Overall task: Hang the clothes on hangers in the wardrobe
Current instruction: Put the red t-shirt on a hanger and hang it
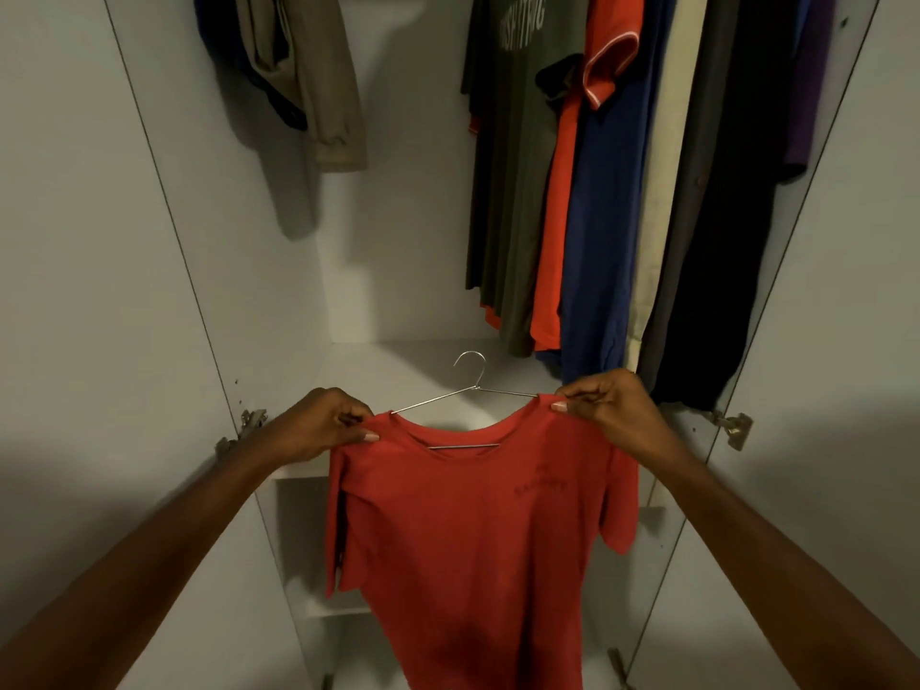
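The left hand (pixel 318 424) and right hand (pixel 605 401) each pinched a shoulder of the red shirt (pixel 478 530). It hung between them on a hanger (pixel 468 385), before the wardrobe (pixel 398 241).

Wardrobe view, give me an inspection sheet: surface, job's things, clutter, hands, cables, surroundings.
Surface: white wardrobe shelf below the hanging row.
Job's things: red T-shirt on a wire hanger, held in front of the wardrobe, not yet on the rail.
Clutter: nothing seen.
Hands: left hand pinches the shirt's one shoulder, right hand the other.
Cables: nothing seen.
Surroundings: hung clothes at upper right, beige garment at upper left, open door with hinge at right.
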`<action>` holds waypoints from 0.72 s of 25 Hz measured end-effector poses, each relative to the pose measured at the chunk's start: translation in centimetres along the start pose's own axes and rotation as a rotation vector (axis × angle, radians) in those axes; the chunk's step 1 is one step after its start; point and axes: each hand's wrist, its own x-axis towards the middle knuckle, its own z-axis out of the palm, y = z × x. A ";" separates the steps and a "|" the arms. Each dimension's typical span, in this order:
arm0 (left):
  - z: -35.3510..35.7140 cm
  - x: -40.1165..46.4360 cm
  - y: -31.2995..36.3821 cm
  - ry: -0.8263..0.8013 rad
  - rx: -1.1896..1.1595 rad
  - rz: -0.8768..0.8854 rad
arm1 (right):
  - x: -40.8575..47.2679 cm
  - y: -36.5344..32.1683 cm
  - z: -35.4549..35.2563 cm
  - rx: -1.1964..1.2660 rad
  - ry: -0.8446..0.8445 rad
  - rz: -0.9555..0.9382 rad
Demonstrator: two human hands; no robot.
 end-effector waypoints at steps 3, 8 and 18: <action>-1.8 0.8 0.7 0.041 -0.033 0.034 | 1.8 -2.3 -1.8 -0.050 -0.037 0.004; -5.6 2.7 3.2 0.314 -0.081 0.149 | 4.3 -4.7 -6.0 -0.029 -0.116 0.078; -15.4 6.3 9.5 0.464 -0.102 0.327 | 7.5 -12.2 -9.6 -0.109 0.175 -0.336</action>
